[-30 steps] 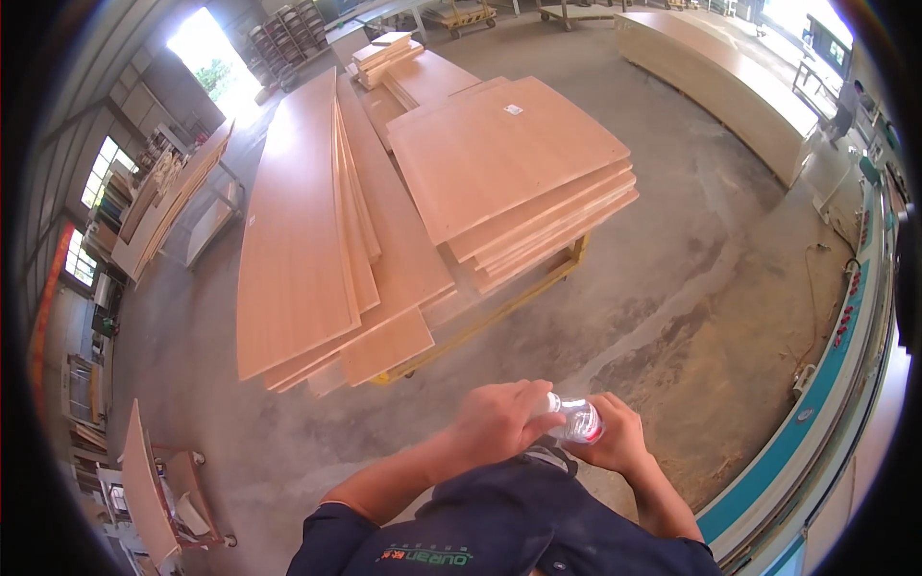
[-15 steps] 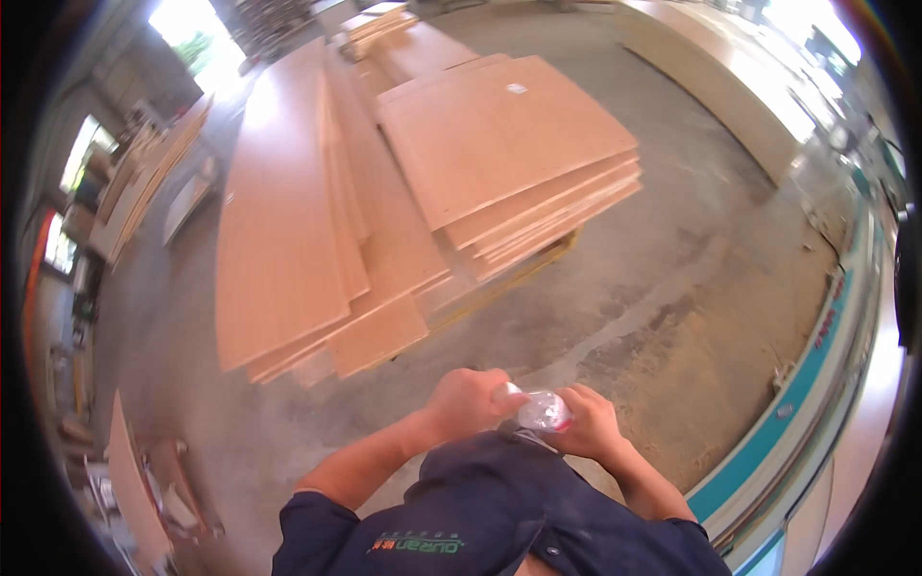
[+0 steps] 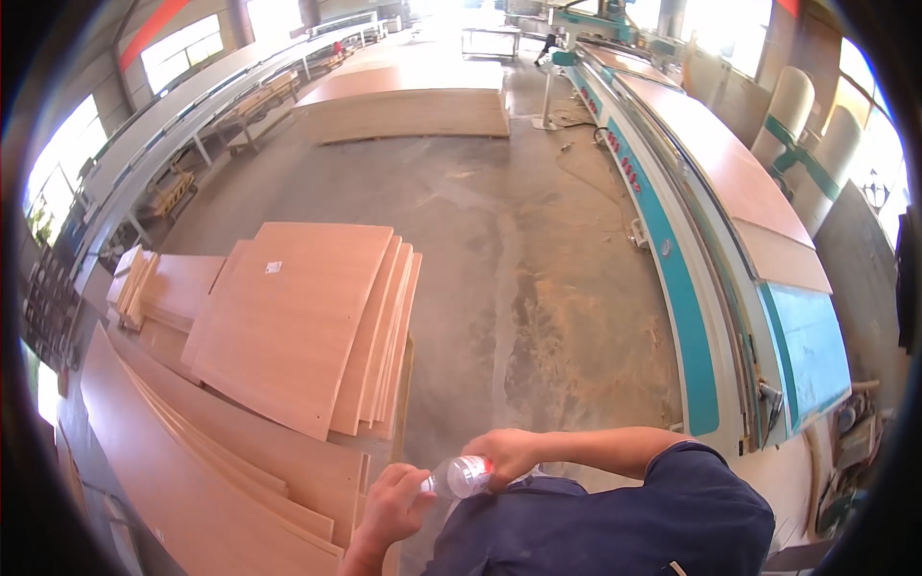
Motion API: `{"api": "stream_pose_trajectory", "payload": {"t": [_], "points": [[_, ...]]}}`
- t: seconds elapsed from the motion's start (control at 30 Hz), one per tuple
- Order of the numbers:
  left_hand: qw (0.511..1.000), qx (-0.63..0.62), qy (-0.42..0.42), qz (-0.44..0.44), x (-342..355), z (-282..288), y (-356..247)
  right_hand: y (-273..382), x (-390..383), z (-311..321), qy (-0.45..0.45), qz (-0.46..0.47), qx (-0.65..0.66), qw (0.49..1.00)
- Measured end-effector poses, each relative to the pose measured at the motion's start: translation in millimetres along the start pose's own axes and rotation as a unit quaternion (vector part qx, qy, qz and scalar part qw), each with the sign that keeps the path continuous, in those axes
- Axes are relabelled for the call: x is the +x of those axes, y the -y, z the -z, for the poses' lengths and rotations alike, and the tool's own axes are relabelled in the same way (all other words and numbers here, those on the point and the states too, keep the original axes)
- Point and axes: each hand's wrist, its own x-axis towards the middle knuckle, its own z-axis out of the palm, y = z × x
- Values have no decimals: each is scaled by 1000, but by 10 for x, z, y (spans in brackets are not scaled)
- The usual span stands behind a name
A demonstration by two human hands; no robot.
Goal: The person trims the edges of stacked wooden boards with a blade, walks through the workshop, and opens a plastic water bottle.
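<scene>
A clear plastic bottle (image 3: 461, 477) with a bit of red and white on its label lies sideways in front of my dark blue shirt. My right hand (image 3: 509, 458) is wrapped round its body at the label. At the neck end, the fingers of my left hand (image 3: 392, 506) close on the white bottle cap (image 3: 428, 484). Whether the cap is still on the neck cannot be made out. Just left of my hands lies a stack of wood-coloured panels (image 3: 298, 322), with a small white sticker on the top one.
Long panels (image 3: 192, 461) lie low at the left. A long teal and white machine (image 3: 687, 317) runs along the right, with sheets on its bed. Farther off stands a wide stack of boards (image 3: 413, 113), and a roller conveyor (image 3: 206, 96) is at the far left. Concrete floor (image 3: 471, 221) spreads between.
My view has turned to the right and lifted, so the panel stacks now appear farther left and the machine shows more fully. Both hands still hold the bottle between them.
</scene>
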Motion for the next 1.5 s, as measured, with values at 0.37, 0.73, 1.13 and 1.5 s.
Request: {"api": "stream_pose_trajectory", "payload": {"t": [0.37,0.73,1.13,1.5], "points": [[981,110,-27,-158,120,111,259,212,214,-68,19,-32,20,999],[974,112,-22,-197,-21,106,462,21,707,44,325,-115,119,931],[946,294,-99,97,-630,-46,1365,-1000,370,-484,-126,-110,73,983],[896,394,52,197,-176,-10,1743,-1564,-376,-486,-163,-144,101,971]]}}
